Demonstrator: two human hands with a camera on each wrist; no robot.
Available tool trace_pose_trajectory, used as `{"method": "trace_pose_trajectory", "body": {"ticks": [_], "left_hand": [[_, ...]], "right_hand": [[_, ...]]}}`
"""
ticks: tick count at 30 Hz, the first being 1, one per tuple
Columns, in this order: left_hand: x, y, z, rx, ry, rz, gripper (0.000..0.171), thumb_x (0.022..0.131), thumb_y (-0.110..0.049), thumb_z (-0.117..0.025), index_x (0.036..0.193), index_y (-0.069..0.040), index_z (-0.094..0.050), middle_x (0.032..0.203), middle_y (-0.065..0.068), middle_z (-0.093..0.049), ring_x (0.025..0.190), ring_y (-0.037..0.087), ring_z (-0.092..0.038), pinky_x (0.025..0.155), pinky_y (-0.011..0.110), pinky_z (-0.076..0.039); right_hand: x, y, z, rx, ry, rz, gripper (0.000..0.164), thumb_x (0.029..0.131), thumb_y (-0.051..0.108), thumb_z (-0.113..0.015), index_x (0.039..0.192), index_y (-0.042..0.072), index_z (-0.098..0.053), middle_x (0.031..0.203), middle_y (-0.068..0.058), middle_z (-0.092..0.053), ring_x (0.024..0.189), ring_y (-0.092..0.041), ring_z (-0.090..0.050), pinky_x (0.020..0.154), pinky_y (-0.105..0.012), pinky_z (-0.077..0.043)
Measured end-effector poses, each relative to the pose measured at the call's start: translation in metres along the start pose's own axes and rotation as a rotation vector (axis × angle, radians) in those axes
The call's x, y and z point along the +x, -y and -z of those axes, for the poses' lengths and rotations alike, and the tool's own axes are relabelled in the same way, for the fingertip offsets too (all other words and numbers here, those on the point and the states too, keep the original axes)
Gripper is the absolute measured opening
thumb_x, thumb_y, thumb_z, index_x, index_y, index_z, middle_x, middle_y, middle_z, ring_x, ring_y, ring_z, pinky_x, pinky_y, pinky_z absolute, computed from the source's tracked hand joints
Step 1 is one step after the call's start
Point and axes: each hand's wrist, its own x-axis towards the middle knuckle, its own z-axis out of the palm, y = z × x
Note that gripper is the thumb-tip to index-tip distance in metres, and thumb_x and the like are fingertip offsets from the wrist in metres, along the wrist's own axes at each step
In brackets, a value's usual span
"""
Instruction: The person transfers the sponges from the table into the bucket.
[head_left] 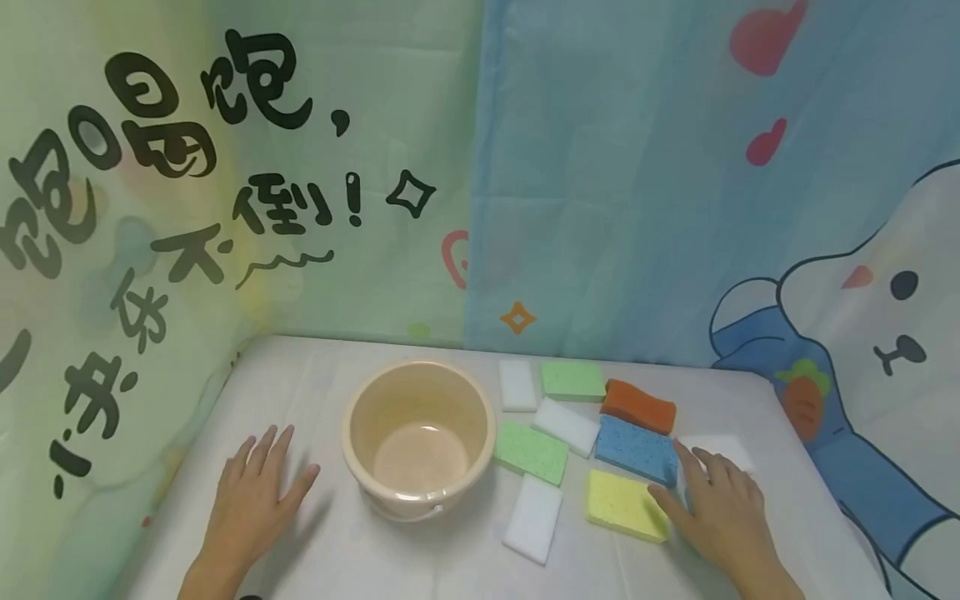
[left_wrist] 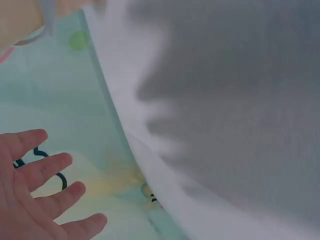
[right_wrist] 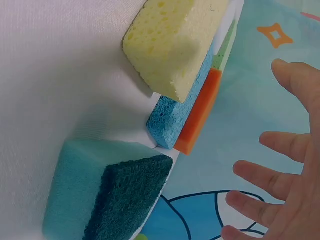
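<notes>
Nothing is held: the left hand [head_left: 255,492] and the right hand [head_left: 720,508] are both spread wide. The yellow sponge [head_left: 624,504] is placed flat on the white tabletop [head_left: 322,575], right of the beige bowl [head_left: 420,442] and near the blue sponge [head_left: 636,448]. Its right edge is overlapped by the right thumb in the head view, but no contact is seen in the right wrist view. A light, soft, springy feel is expected, with little slip and no fragility; it would be dented by a hard squeeze. It is best pinched across its two long sides. Pale yellow, slab-shaped, pitted with small pores. A teal sponge [right_wrist: 77,185] with a dark scouring face is seen beside it, likely stiffer on that face.
</notes>
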Motion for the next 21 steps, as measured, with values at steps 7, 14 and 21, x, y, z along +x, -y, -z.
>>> {"method": "trace_pose_trajectory", "body": {"ticks": [7, 14, 21], "left_hand": [[0.000, -0.006, 0.002, -0.204, 0.009, 0.006, 0.067, 0.103, -0.046, -0.052, 0.151, -0.001, -0.039, 0.151, 0.026, -0.038, 0.138, 0.049, -0.031, 0.107, 0.066, -0.027], [0.002, -0.018, 0.002, -0.306, -0.068, -0.047, 0.058, 0.103, -0.032, -0.057, 0.150, -0.002, -0.042, 0.150, 0.022, -0.044, 0.137, 0.043, -0.039, 0.108, 0.061, -0.031], [0.004, -0.032, 0.003, -0.382, -0.083, -0.055, 0.058, 0.104, -0.035, -0.055, 0.152, -0.006, -0.040, 0.152, 0.017, -0.043, 0.139, 0.040, -0.037, 0.109, 0.061, -0.030]], "right_hand": [[0.002, 0.002, 0.002, 0.007, 0.013, 0.038, 0.075, 0.091, 0.047, -0.070, 0.137, -0.008, -0.050, 0.123, -0.033, -0.056, 0.111, -0.053, -0.051, 0.084, -0.070, -0.042], [0.002, 0.009, 0.004, 0.074, 0.020, 0.081, 0.069, 0.090, 0.043, -0.072, 0.135, -0.007, -0.054, 0.125, -0.033, -0.057, 0.114, -0.052, -0.052, 0.087, -0.069, -0.043], [0.002, 0.014, 0.001, 0.079, -0.016, 0.144, 0.064, 0.087, 0.039, -0.077, 0.131, -0.005, -0.059, 0.122, -0.030, -0.061, 0.112, -0.050, -0.056, 0.087, -0.066, -0.045]]}}
